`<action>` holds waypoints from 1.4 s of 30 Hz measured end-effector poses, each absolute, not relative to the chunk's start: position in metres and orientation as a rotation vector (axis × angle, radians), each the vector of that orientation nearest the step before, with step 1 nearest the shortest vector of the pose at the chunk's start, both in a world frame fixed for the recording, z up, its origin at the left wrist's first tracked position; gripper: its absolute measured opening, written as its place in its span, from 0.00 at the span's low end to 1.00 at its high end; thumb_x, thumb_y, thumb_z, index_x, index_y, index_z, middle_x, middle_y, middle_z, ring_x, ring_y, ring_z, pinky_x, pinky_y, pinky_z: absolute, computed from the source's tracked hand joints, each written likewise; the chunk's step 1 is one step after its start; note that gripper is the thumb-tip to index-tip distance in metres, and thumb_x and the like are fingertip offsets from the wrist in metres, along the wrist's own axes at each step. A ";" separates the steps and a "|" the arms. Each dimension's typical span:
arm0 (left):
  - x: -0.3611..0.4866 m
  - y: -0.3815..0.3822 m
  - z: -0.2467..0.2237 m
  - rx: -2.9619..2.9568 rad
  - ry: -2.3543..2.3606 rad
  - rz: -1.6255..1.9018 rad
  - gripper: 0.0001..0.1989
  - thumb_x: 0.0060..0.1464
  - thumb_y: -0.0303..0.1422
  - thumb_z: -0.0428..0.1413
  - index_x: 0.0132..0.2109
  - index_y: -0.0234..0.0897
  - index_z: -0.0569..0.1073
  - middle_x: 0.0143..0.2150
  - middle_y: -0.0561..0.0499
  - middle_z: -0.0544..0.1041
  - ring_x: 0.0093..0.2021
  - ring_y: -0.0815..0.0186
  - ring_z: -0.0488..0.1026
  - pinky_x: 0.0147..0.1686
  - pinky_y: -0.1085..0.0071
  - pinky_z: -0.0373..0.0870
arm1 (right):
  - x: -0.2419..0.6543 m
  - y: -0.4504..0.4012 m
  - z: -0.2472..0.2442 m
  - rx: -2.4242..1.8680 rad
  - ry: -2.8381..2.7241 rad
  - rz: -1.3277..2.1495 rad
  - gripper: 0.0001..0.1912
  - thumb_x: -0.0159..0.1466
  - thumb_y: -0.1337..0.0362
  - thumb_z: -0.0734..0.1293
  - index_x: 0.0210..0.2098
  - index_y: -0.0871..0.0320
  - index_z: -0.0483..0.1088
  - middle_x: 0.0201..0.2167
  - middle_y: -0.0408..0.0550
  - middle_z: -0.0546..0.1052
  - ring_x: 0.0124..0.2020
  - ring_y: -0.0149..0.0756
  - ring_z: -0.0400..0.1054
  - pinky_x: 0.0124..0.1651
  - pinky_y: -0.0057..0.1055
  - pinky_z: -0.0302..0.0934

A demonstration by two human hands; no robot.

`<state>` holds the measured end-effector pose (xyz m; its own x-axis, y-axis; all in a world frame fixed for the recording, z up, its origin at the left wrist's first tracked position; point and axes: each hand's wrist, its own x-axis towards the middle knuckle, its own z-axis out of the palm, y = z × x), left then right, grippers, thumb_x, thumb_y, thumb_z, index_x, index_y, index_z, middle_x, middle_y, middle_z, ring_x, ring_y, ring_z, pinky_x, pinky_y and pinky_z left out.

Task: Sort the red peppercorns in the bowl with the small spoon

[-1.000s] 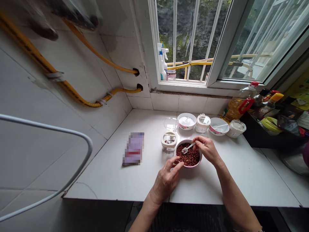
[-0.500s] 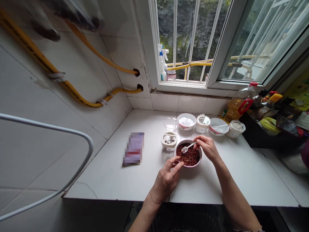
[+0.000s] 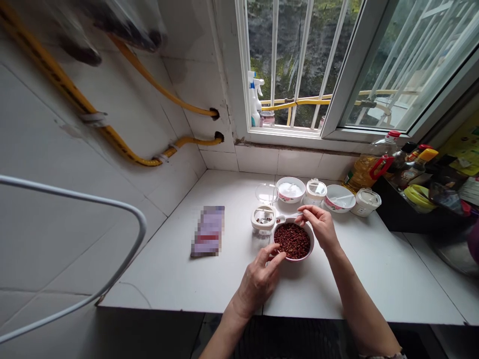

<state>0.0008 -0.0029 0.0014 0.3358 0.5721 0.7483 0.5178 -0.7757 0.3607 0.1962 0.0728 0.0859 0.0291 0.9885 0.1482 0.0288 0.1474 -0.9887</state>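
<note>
With the bowl (image 3: pixel 299 259) as our clock centre and twelve pointing away from us, the bowl sits on the white counter (image 3: pixel 232 289), heaped with dark reddish grains (image 3: pixel 294 242). Our left hand (image 3: pixel 260 276) pinches its rim at about eight o'clock between thumb and forefinger, the other fingers curled loosely. Our right hand (image 3: pixel 321 227), at about two o'clock, pinches the handle of a small white spoon (image 3: pixel 280 219) between thumb and fingertips. The spoon's scoop lies over the rim towards eleven, with what look like a few grains in it, close to the open jar (image 3: pixel 263 231) at ten. The jar's clear lid (image 3: pixel 267 193) stands beyond it at eleven, and the purple packet (image 3: pixel 207 232) lies well apart at nine.

To handle this well, we judge that the scoop wants to ride level, since a small tilt could roll grains onto the counter. A light pinch far back on the handle gives us reach but less control, so a slow wrist serves better than a flick. We also want the left hand firm but not pressing down, because a push on the rim could tip the bowl.
</note>
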 end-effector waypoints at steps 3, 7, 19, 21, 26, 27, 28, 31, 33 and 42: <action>0.001 -0.003 0.001 2.518 1.014 1.456 0.22 0.59 0.16 0.48 0.57 0.35 0.69 0.55 0.39 0.70 0.48 0.63 0.75 0.44 0.69 0.81 | 0.179 0.067 0.086 -1.070 -1.384 0.883 0.12 0.66 0.55 0.65 0.39 0.57 0.74 0.29 0.49 0.82 0.29 0.38 0.74 0.38 0.36 0.69; 0.001 -0.002 0.002 2.516 1.010 1.464 0.22 0.60 0.16 0.47 0.57 0.36 0.68 0.54 0.39 0.70 0.47 0.63 0.75 0.43 0.69 0.81 | 0.164 0.061 0.080 -0.998 -1.765 0.423 0.10 0.69 0.66 0.60 0.41 0.55 0.74 0.32 0.48 0.83 0.33 0.38 0.76 0.50 0.43 0.65; 0.001 -0.003 0.003 2.522 1.025 1.459 0.21 0.59 0.15 0.48 0.56 0.34 0.70 0.53 0.40 0.70 0.46 0.64 0.75 0.43 0.71 0.81 | 0.212 0.060 0.087 -1.162 -1.709 0.537 0.08 0.66 0.65 0.62 0.35 0.56 0.74 0.22 0.44 0.78 0.29 0.39 0.73 0.39 0.37 0.65; 0.001 -0.003 0.002 2.520 1.027 1.465 0.21 0.59 0.15 0.48 0.56 0.35 0.70 0.54 0.40 0.70 0.46 0.65 0.75 0.42 0.71 0.81 | 0.218 0.061 0.086 -1.191 -1.751 0.589 0.09 0.65 0.65 0.62 0.33 0.55 0.74 0.21 0.43 0.77 0.27 0.38 0.71 0.38 0.36 0.65; 0.001 -0.003 0.002 2.513 1.022 1.453 0.22 0.59 0.16 0.48 0.57 0.36 0.69 0.54 0.40 0.70 0.46 0.65 0.75 0.43 0.70 0.81 | 0.210 0.061 0.082 -1.234 -1.858 0.628 0.10 0.64 0.67 0.61 0.30 0.55 0.74 0.21 0.44 0.77 0.29 0.38 0.71 0.40 0.35 0.63; 0.001 -0.003 0.002 2.512 1.019 1.451 0.22 0.60 0.16 0.48 0.57 0.36 0.69 0.54 0.40 0.70 0.46 0.65 0.75 0.43 0.70 0.81 | 0.207 0.061 0.081 -1.241 -1.858 0.660 0.11 0.63 0.67 0.61 0.29 0.55 0.73 0.22 0.44 0.77 0.29 0.37 0.70 0.39 0.35 0.63; 0.001 -0.003 0.003 2.513 1.016 1.451 0.21 0.60 0.16 0.48 0.57 0.36 0.69 0.54 0.40 0.70 0.46 0.65 0.75 0.43 0.70 0.81 | 0.204 0.060 0.080 -1.242 -1.845 0.709 0.11 0.63 0.67 0.60 0.29 0.55 0.73 0.21 0.43 0.77 0.28 0.37 0.70 0.37 0.34 0.63; 0.001 -0.003 0.003 2.513 1.015 1.452 0.21 0.61 0.17 0.48 0.58 0.37 0.68 0.55 0.40 0.70 0.47 0.65 0.75 0.43 0.70 0.81 | 0.199 0.060 0.079 -1.217 -1.776 0.879 0.10 0.63 0.66 0.60 0.29 0.56 0.72 0.21 0.42 0.75 0.24 0.34 0.69 0.32 0.31 0.63; 0.001 -0.003 0.003 2.511 1.014 1.456 0.22 0.61 0.17 0.48 0.58 0.37 0.68 0.55 0.40 0.70 0.47 0.64 0.75 0.43 0.69 0.81 | 0.199 0.059 0.080 -1.204 -1.731 0.947 0.10 0.63 0.65 0.60 0.28 0.56 0.71 0.20 0.42 0.74 0.24 0.33 0.68 0.31 0.30 0.63; 0.001 -0.003 0.003 2.514 1.049 1.448 0.20 0.61 0.18 0.47 0.57 0.38 0.69 0.53 0.41 0.71 0.45 0.64 0.75 0.42 0.69 0.81 | 0.206 0.061 0.081 -1.229 -1.544 1.059 0.09 0.61 0.60 0.63 0.30 0.57 0.73 0.19 0.43 0.76 0.23 0.34 0.70 0.29 0.30 0.64</action>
